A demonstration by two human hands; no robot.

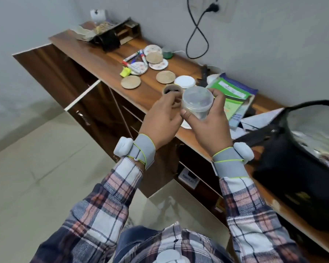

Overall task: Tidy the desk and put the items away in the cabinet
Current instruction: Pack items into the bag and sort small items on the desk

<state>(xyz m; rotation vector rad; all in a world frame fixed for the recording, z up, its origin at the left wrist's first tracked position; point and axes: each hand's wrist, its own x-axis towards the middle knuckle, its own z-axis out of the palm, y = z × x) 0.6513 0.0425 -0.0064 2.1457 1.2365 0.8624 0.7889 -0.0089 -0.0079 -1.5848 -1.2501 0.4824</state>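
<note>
Your left hand (160, 118) curls round brown tube (172, 91), right hand (209, 122) wraps clear jar (197, 103), both just before white lid (184, 82). Jar looks lidless: tilt it, contents may spill.

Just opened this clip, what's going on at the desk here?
A person at a wooden desk grips a clear plastic jar in the right hand and a brown tube in the left hand, near the front edge. Coasters, markers, a white lid and books lie on the desk. The cabinet doors below stand open.
</note>
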